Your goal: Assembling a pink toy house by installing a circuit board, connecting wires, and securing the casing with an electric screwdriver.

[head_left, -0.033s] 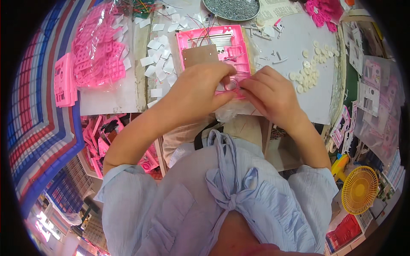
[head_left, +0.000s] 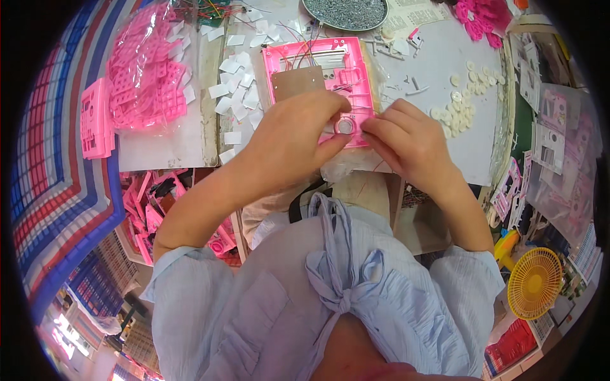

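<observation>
A pink plastic housing [head_left: 366, 82] lies open side up on the table, with thin wires and a brown board [head_left: 298, 82] in its upper left part. Near its lower edge sits a round silvery disc [head_left: 345, 127] in a pink ring. My left hand [head_left: 295, 124] rests over the housing's lower left, thumb and fingers apart on either side of the ring. Just right of the ring, my right hand [head_left: 403, 136] has thumb and fingertips pressed together at the housing's edge. Whatever lies between those fingertips is too small to make out.
White paper squares [head_left: 238, 89] are scattered left of the housing. Cream round pieces [head_left: 457, 111] and grey pins [head_left: 416, 86] lie to the right. A dish of small screws [head_left: 346, 13] stands behind. Bagged pink parts [head_left: 149, 70] are at left, a yellow fan [head_left: 535, 282] at lower right.
My right hand has drawn slightly right, away from the ring, so the silvery disc shows more fully. My left hand has barely moved.
</observation>
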A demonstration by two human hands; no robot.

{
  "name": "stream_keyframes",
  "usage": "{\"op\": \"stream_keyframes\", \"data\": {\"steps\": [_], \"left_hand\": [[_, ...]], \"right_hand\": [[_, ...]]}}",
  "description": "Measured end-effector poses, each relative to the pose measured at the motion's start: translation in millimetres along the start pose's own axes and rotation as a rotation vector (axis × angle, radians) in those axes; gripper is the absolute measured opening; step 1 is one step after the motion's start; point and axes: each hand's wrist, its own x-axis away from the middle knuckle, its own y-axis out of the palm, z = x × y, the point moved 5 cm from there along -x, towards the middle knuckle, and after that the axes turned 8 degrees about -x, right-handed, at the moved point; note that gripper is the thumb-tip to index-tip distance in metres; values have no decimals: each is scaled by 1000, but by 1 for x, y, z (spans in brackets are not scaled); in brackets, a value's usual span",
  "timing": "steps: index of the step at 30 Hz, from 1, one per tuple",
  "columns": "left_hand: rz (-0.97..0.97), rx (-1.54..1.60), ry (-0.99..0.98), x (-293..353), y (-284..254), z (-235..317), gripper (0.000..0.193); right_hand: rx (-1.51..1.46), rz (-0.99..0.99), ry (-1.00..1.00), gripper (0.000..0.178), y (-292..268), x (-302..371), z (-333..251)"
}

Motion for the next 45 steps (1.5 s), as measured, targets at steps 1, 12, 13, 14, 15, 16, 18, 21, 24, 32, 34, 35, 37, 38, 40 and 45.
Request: {"op": "stream_keyframes", "data": {"steps": [1,12,13,14,15,16,18,21,24,32,34,35,37,38,40,45], "left_hand": [[71,-51,63,7,1,2,27],[8,-195,42,34,27,-2,17],[21,-178,52,33,26,-2,17],[34,-162,62,33,26,-1,17],[35,-171,73,33,26,-1,18],[35,-178,82,35,27,-1,20],[43,-215,128,36,29,-2,24],[10,-302,233,35,30,-1,34],[-71,-398,294,35,29,8,42],[-157,-502,291,36,35,11,53],[-138,-480,268,40,35,10,54],[-132,-466,268,41,34,9,55],[-109,-436,287,38,33,9,52],[-104,-416,291,39,33,10,51],[-113,-312,243,36,34,4,45],[317,-256,-35,-8,-31,-43,28]], "right_hand": [[-6,-44,8,25,-3,4,1],[-348,-95,514,19,11,17,23],[-249,-100,348,19,10,14,20],[-150,-104,181,19,10,12,17],[-170,-101,127,20,12,14,20],[-192,-99,73,20,15,18,25],[-241,-82,45,20,18,26,34],[-276,-21,123,23,26,40,44],[-113,42,112,31,29,52,33],[312,-399,236,33,24,46,-4],[146,-573,304,26,9,12,16],[32,-651,353,22,4,-6,29],[-37,-200,400,18,-4,-56,38],[-78,22,419,17,-5,-73,38],[63,6,401,21,14,-94,52],[20,-68,418,23,31,-103,62]]}}
